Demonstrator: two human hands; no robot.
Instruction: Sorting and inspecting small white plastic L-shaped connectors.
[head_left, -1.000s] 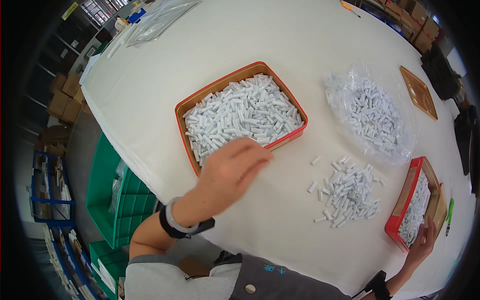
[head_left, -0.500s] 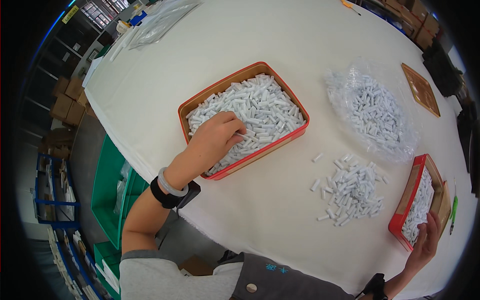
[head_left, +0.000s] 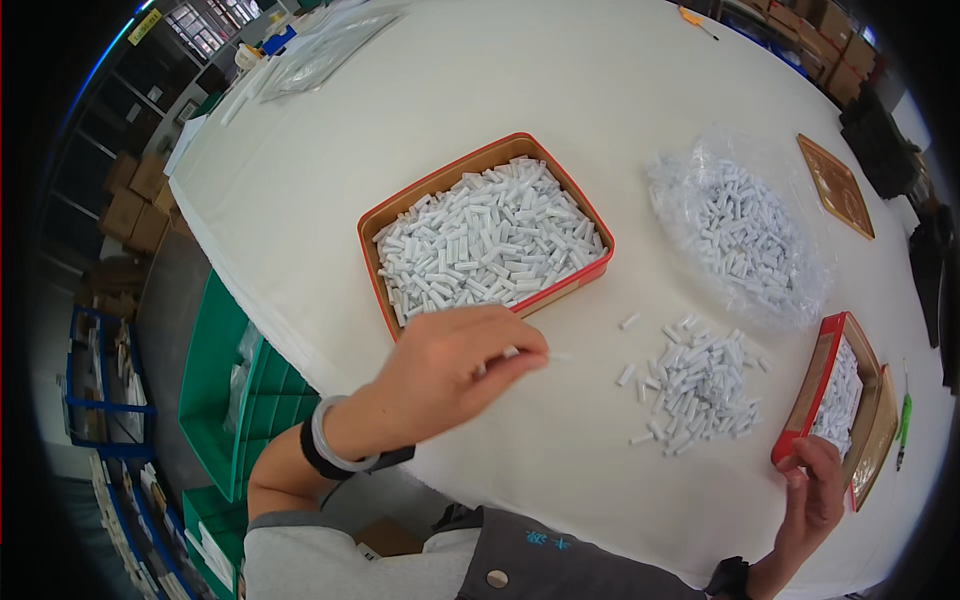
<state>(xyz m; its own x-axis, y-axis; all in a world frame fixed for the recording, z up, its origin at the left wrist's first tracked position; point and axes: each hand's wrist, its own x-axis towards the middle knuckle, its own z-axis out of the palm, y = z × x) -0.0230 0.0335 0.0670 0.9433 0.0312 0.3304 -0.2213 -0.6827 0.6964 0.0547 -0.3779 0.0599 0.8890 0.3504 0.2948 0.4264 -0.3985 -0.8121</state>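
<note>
My left hand (head_left: 440,365) is just off the near edge of a large red tin (head_left: 596,272) heaped with small white tubes (head_left: 490,230). Its thumb and fingers are pinched together on small white tubes, one showing between the fingers and a blurred one at the fingertips. At the right, my right hand (head_left: 815,490) is at the near corner of a smaller red tin (head_left: 802,395) that also contains white tubes. Its thumb and index finger are closed together; what they hold, if anything, is hidden. Between the two tins lies a loose pile of white tubes (head_left: 703,390).
A clear plastic bag (head_left: 665,190) of white tubes lies behind the pile. A gold tin lid (head_left: 838,187) rests at the far right, and a green-handled tool (head_left: 904,417) beside the smaller tin. Green bins (head_left: 215,400) stand off the table's left edge. Flat plastic bags (head_left: 325,55) lie far left.
My left hand has come out of the large tin, moving toward me and to the right with white tubes. My right hand has drawn back slightly, out of the smaller tin to its near corner.
</note>
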